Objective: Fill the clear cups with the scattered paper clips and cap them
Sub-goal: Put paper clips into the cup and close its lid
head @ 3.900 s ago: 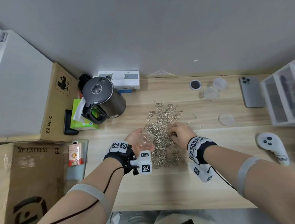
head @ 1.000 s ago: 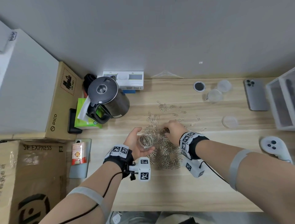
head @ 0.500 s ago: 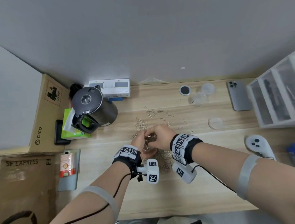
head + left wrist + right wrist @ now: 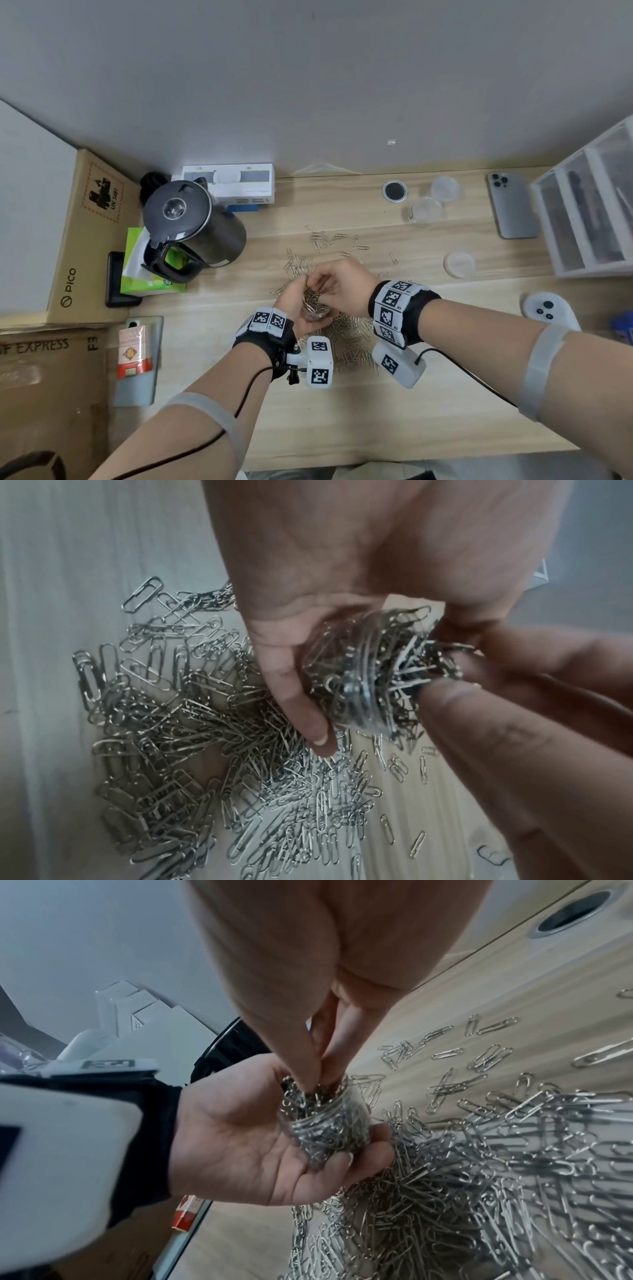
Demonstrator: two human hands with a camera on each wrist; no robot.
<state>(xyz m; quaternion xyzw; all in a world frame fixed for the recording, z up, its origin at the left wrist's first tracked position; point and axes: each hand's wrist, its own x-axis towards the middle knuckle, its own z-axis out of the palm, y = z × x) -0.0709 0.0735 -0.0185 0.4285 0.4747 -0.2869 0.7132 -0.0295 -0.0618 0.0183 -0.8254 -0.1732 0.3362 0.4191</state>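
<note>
My left hand (image 4: pixel 301 310) grips a small clear cup (image 4: pixel 313 308) packed with silver paper clips, held above the table. In the right wrist view the cup (image 4: pixel 329 1123) lies across the left hand's palm (image 4: pixel 240 1137), with its fingers curled under it. My right hand (image 4: pixel 342 284) has its fingertips (image 4: pixel 308 1081) bunched together in the cup's mouth, pinching a tuft of clips (image 4: pixel 428 656). A big pile of paper clips (image 4: pixel 349 339) lies under both hands, and loose ones (image 4: pixel 325 238) are scattered farther back. An empty clear cup (image 4: pixel 425 212) and two lids (image 4: pixel 444 188) (image 4: pixel 459 264) stand at the back right.
A black kettle (image 4: pixel 191 226) stands at the back left beside a green tissue pack (image 4: pixel 137 274) and cardboard boxes (image 4: pixel 85 240). A phone (image 4: pixel 512 205), a drawer unit (image 4: pixel 589 212) and a white controller (image 4: pixel 548 311) are on the right. A black grommet (image 4: pixel 394 191) sits in the tabletop.
My right hand came off the pile with clips and moved left to the cup's mouth. The cup, nearly empty four seconds ago, is now heaped. The left hand keeps hold of it.
</note>
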